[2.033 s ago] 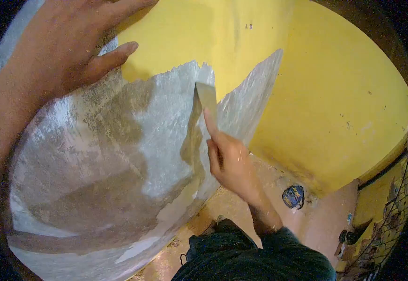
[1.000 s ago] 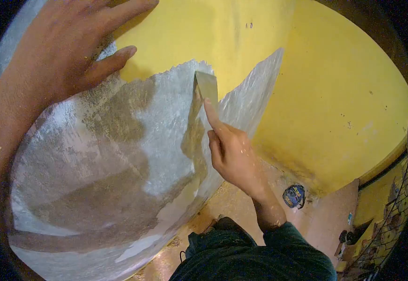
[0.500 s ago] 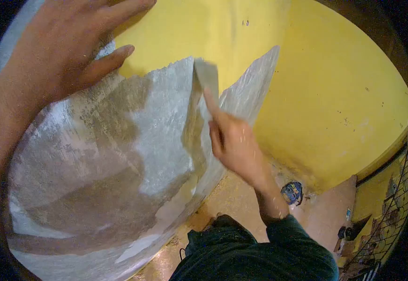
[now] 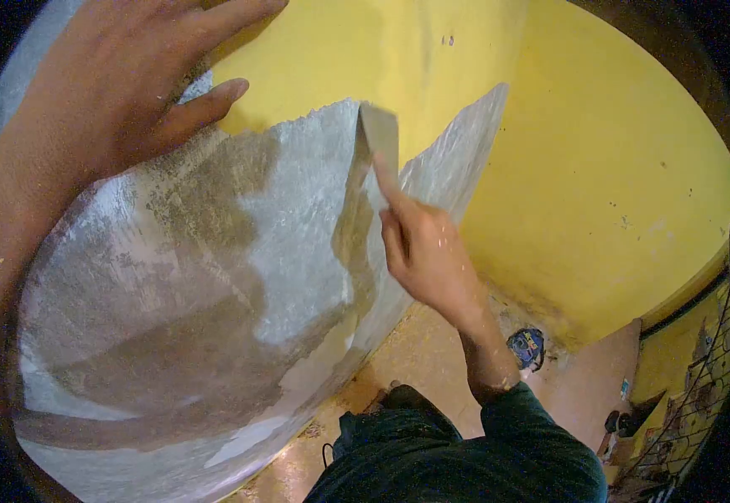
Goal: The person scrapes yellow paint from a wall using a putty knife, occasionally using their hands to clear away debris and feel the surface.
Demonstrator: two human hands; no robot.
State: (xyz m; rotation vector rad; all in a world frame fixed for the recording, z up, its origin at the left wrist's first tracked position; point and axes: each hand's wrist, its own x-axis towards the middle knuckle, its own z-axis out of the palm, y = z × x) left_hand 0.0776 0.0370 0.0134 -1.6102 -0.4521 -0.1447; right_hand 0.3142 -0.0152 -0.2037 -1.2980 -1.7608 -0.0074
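Observation:
My right hand point(image 4: 433, 251) grips a putty knife, its index finger stretched along the flat metal blade point(image 4: 384, 134). The blade lies against the wall at the jagged line where yellow paint point(image 4: 323, 75) meets a patchy grey and brown surface point(image 4: 298, 235). The knife's handle is hidden inside my fist. At the upper left my left hand point(image 4: 130, 92) is open and holds nothing. Its fingers are stretched out over the wall, thumb apart, near the edge of the yellow; some fingertips are cut off by the frame.
Another yellow wall point(image 4: 600, 193) meets this one at a corner on the right. On the floor point(image 4: 415, 352) below stands a dark blue, round-looking object with a printed label point(image 4: 527, 348). A metal grille point(image 4: 692, 411) and assorted items are at the lower right.
The whole view has shifted slightly. The putty knife stays near the same spot on the jagged edge, and my left hand keeps its place on the wall.

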